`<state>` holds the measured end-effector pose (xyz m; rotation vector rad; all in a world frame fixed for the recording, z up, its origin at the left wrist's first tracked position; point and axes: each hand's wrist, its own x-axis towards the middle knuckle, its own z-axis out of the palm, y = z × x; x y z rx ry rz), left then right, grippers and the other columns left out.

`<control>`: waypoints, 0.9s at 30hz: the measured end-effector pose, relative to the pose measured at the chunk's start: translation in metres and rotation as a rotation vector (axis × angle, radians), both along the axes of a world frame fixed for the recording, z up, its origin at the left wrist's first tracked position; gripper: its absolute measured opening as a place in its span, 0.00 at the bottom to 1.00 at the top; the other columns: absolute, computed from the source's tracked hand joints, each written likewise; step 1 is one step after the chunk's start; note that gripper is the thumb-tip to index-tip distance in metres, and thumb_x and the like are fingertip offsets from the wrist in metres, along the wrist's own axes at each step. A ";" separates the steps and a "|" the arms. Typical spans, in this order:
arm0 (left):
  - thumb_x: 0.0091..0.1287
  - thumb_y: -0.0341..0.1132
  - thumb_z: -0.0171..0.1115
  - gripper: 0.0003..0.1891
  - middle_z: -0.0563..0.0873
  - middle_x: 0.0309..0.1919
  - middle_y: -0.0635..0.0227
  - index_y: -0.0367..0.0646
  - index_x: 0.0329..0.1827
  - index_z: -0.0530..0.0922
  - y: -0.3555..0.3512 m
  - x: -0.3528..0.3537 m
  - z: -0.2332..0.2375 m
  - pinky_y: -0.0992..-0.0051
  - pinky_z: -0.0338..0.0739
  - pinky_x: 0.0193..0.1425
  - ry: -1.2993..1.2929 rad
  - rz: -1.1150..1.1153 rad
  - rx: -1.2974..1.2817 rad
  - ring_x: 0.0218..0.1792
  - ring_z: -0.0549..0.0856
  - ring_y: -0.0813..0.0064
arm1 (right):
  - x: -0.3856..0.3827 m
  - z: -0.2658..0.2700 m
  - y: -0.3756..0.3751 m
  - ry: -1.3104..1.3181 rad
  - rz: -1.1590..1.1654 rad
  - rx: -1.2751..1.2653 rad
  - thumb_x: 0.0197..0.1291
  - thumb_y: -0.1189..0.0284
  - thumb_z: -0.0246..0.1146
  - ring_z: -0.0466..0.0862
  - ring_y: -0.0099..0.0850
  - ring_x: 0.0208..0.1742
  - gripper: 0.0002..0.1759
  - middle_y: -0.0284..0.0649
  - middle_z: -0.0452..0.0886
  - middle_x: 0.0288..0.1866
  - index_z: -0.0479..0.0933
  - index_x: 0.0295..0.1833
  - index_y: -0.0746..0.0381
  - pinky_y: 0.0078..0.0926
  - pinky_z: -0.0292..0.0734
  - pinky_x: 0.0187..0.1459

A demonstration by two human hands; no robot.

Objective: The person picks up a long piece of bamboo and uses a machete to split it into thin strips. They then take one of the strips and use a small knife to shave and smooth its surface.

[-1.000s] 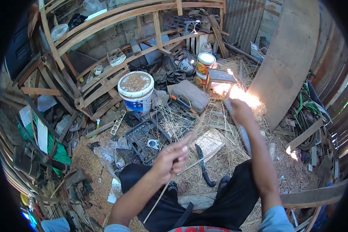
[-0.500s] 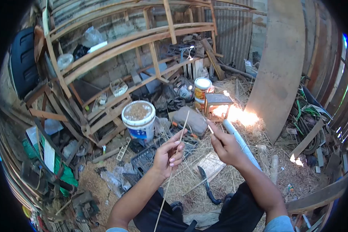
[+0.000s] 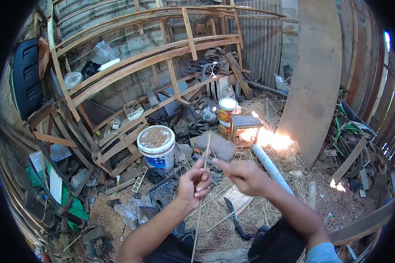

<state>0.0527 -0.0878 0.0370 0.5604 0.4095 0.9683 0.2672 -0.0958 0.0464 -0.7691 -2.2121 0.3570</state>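
Note:
My left hand is closed round a thin bamboo strip, which runs from above the fingers down between my legs. My right hand is closed on a knife, whose grey blade is blurred and crosses the strip just above my left fingers. Its handle is hidden in the fist. On the ground below lies a curved dark blade with a black handle, its tip resting by a flat wooden board.
A white bucket of shavings stands left of centre, near a slatted wooden rack. Ahead are a grey case, small paint tubs and a pale pipe. Straw and shavings cover the ground; a tall plank leans at right.
My right hand has moved left and the knife now meets the bamboo strip near my left fingers. My left hand has shifted slightly right, and the strip stands more upright.

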 end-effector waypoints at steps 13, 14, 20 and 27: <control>0.71 0.27 0.45 0.31 0.70 0.28 0.73 0.47 0.79 0.55 -0.013 -0.022 -0.029 0.85 0.54 0.11 0.166 -0.032 -0.086 0.14 0.62 0.87 | -0.020 -0.051 0.006 -0.386 -0.074 0.070 0.61 0.72 0.59 0.79 0.39 0.26 0.39 0.39 0.73 0.28 0.59 0.77 0.34 0.37 0.75 0.24; 0.70 0.27 0.45 0.31 0.70 0.28 0.73 0.47 0.78 0.56 -0.011 -0.023 -0.031 0.86 0.54 0.10 0.177 -0.021 -0.111 0.14 0.61 0.87 | -0.019 -0.050 0.008 -0.443 -0.115 0.072 0.61 0.72 0.59 0.79 0.39 0.26 0.39 0.39 0.73 0.29 0.59 0.77 0.33 0.37 0.75 0.24; 0.69 0.28 0.46 0.31 0.68 0.27 0.74 0.45 0.78 0.57 -0.014 -0.030 -0.034 0.88 0.54 0.10 0.272 -0.138 -0.052 0.14 0.60 0.89 | 0.020 -0.084 0.072 -0.084 -0.423 -0.059 0.59 0.81 0.54 0.75 0.34 0.23 0.38 0.42 0.72 0.23 0.65 0.75 0.44 0.32 0.73 0.28; 0.72 0.30 0.45 0.27 0.69 0.27 0.73 0.44 0.76 0.60 -0.003 -0.034 -0.022 0.87 0.53 0.09 0.080 -0.090 -0.115 0.12 0.60 0.88 | -0.022 -0.054 0.030 0.041 -0.156 -0.056 0.58 0.82 0.55 0.76 0.39 0.23 0.37 0.45 0.76 0.26 0.64 0.76 0.54 0.32 0.75 0.31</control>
